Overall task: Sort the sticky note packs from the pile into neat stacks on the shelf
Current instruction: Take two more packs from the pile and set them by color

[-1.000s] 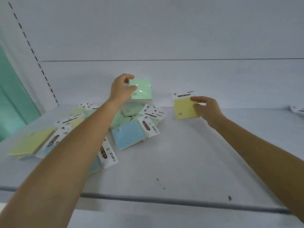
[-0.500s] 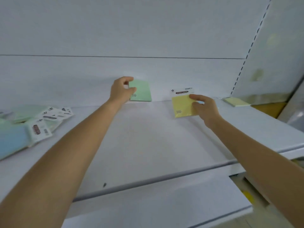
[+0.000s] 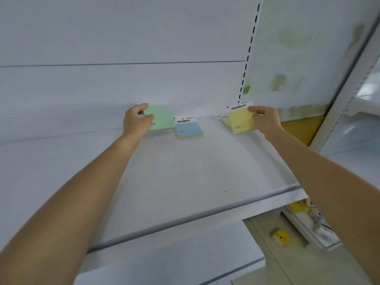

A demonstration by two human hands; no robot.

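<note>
The scene is lit evenly and softly, with a cool, slightly bluish cast over the white shelf (image 3: 185, 171); no single light source can be made out. Shadows are faint: only a thin dark line is seen under the blue pack (image 3: 190, 129) lying at the back of the shelf. No hard glare is seen on the shelf, though a pale sheen is carried along its front rail. The whole picture is softened by motion blur, so the print on the pack labels cannot be read. Wide-angle distortion is marked: the shelf's front edge is bowed, and the slotted upright (image 3: 249, 48) behind the shelf is tilted. The floor area below the shelf is smeared and unclear.
</note>
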